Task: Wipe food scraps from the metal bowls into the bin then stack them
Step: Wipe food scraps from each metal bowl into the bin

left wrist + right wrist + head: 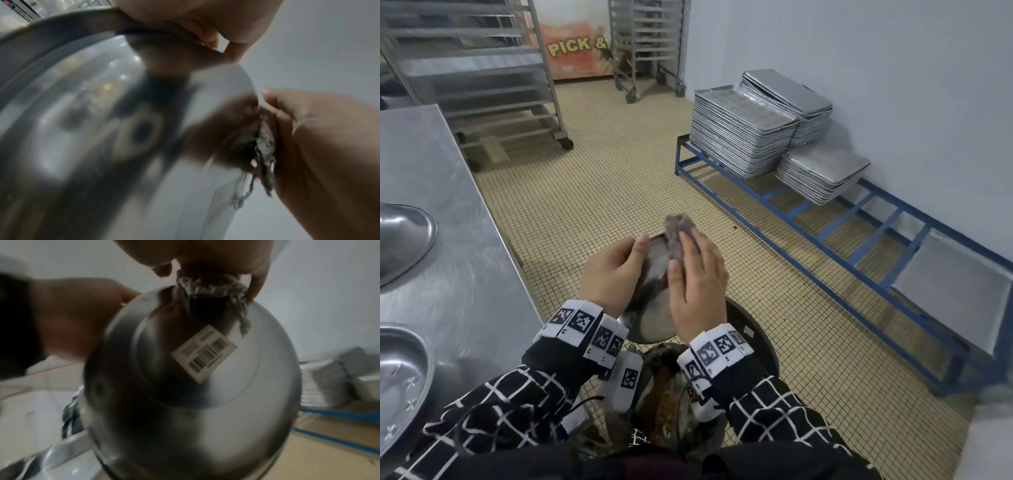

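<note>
I hold one metal bowl (650, 325) tilted over the dark round bin (756, 337), which has brown food scraps (664, 397) inside. My left hand (619, 267) grips the bowl's left rim. My right hand (695, 274) holds a bunched grey-purple cloth (678, 233) against the bowl's far rim. In the right wrist view the bowl's (185, 410) outer base with a barcode sticker (204, 353) faces me, with the cloth (209, 288) at its top edge. The left wrist view shows the bowl (102, 129) and the cloth (265, 142) under the right hand (318, 146). Two more metal bowls (404, 236) (397, 383) lie on the table.
A steel table (448, 192) stands at my left, close to the bin. Stacks of metal trays (743, 137) sit on a low blue rack (859, 233) along the right wall. Wheeled tray racks (482, 68) stand at the back. Tiled floor (602, 178) lies between.
</note>
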The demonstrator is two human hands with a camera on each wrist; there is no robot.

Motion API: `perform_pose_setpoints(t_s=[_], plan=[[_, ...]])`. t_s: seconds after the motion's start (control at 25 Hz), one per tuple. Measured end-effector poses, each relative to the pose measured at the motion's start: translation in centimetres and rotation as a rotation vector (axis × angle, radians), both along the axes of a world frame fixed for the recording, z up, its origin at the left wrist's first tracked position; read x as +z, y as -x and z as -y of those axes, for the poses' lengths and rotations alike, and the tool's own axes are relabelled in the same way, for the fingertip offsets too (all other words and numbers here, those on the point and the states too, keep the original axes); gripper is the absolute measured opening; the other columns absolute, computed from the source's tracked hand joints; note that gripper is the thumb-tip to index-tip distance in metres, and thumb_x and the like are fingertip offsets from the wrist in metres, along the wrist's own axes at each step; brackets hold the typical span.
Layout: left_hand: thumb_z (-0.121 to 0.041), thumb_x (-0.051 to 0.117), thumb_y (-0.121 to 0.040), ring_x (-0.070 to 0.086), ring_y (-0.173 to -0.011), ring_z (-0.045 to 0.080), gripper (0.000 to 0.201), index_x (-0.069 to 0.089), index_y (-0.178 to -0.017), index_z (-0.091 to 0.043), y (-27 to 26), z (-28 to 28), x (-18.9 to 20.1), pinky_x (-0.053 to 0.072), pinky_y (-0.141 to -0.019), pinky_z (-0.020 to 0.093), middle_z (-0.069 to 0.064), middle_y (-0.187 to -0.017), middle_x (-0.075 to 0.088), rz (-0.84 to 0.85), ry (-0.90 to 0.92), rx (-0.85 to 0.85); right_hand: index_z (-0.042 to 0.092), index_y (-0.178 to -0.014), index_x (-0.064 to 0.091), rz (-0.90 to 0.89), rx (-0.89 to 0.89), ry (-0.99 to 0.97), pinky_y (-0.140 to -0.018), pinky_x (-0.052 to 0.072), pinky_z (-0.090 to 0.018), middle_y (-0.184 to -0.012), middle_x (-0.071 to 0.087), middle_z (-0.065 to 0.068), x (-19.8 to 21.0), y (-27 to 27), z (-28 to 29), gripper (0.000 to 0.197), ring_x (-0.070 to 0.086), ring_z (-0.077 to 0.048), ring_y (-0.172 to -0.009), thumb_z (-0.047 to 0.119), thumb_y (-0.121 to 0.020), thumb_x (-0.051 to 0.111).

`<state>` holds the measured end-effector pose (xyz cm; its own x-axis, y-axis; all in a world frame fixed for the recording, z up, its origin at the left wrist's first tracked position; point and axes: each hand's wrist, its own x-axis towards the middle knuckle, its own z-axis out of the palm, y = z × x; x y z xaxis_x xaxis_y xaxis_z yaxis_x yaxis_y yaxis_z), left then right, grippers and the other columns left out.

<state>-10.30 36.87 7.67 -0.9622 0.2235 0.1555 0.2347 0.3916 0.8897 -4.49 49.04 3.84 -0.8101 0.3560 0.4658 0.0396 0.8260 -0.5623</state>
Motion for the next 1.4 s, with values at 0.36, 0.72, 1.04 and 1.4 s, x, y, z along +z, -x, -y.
perform_pose_setpoints(t_s=[0.36,0.72,1.04,1.4], plan=[[-0.050,0.056,-0.087,0.057,-0.059,0.030,0.044,0.063,-0.071,-0.009,0.9,0.7,-1.7,0.050,-0.060,0.040,0.016,-0.064,0.061,0.100,-0.176,0.117,0.021,-0.116,0.055,0.124,-0.222,0.982,-0.076,0.046,-0.024,-0.108,0.060,0.003,-2.0,-0.4,-4.9,0.033,0.057,-0.017,-0.101,0.041,-0.101,0.034],[-0.030,0.049,-0.097,0.058,-0.093,0.008,0.013,0.058,-0.105,-0.033,1.2,0.7,-3.9,0.046,-0.075,0.022,-0.010,-0.097,0.064,0.162,-0.040,-0.163,0.018,-0.104,0.056,0.183,-0.044,0.441,-0.072,0.045,-0.021,-0.092,0.060,0.004,0.3,1.0,-7.5,0.027,0.058,-0.013,-0.087,0.037,-0.099,0.039],[-0.038,0.049,-0.095,0.054,-0.064,0.019,0.030,0.063,-0.075,-0.020,1.6,-0.3,-1.8,0.043,-0.063,0.030,0.003,-0.065,0.059,0.085,-0.025,-0.133,0.014,-0.115,0.052,0.045,0.026,0.110,-0.079,0.048,-0.031,-0.090,0.054,0.009,3.0,1.9,-5.9,0.025,0.052,-0.012,-0.084,0.030,-0.099,0.041],[-0.039,0.050,-0.095,0.056,-0.061,0.026,0.036,0.062,-0.071,-0.015,0.8,-2.2,0.4,0.050,-0.065,0.047,0.011,-0.067,0.063,0.106,-0.161,0.025,0.018,-0.127,0.055,-0.189,0.035,-0.146,-0.112,0.029,-0.040,-0.136,0.047,-0.002,1.2,0.0,-1.4,0.039,0.036,-0.021,-0.134,0.036,-0.099,0.036]])
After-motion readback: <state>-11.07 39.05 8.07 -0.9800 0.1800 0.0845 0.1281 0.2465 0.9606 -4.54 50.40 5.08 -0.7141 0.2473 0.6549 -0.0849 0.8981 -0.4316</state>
